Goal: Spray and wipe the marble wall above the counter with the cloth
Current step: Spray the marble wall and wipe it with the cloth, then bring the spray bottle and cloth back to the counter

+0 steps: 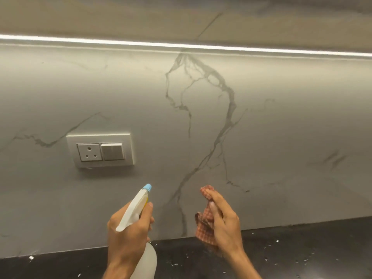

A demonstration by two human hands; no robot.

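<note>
Spray bottle (135,210) near upright (nozzle toward wall (261,117)), held in left grip (128,236), cloth (204,231) in right grip (224,224).

Left hand (128,230), right hand (224,220) — both bare; forearms bare to frame edge.

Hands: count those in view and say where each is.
2. The left hand, lower centre, grips the spray bottle pointed at the marble wall. The right hand, just right of it, holds the checked cloth. No others are visible.
</note>
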